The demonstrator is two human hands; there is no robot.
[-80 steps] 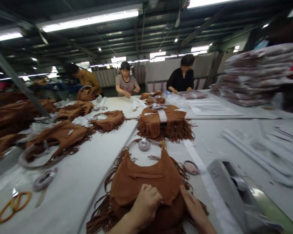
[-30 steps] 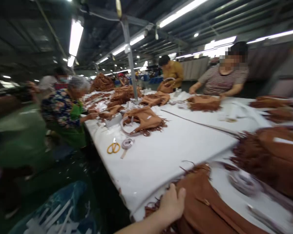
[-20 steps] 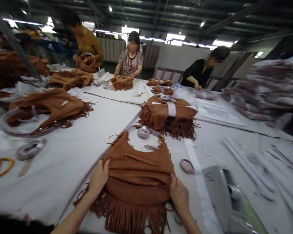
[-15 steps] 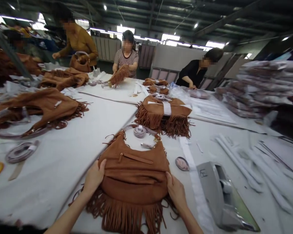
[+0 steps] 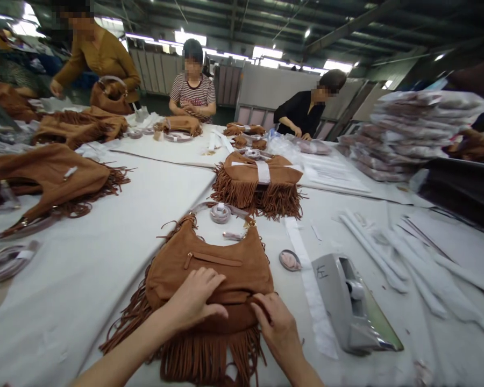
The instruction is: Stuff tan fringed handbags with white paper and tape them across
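Note:
A brown suede-look handbag (image 5: 237, 277) with long fringe lies flat on the table before me, its zipped pocket facing up. My left hand (image 5: 197, 303) rests across the bag's middle, palm down, with fingers stretched out and thumb apart. At the bag's lower right side, my right hand (image 5: 278, 325) has curled fingers and thumb at the edge of a fold. A wrapped coiled strap (image 5: 220, 213) sits inside the loop of the handle. Just behind is another fringed bag (image 5: 262, 177) with a white band around it.
A grey tape dispenser (image 5: 342, 301) and a small round dish (image 5: 289, 260) stand to the right. More bags (image 5: 64, 177) and a coiled strap (image 5: 8, 263) lie left. Bagged goods (image 5: 419, 134) are stacked at the back right. Several people work across the table.
My left hand has left the bag's left side and moved onto its middle. My right hand has slid lower and inward. The person in stripes has set down a fringed bag.

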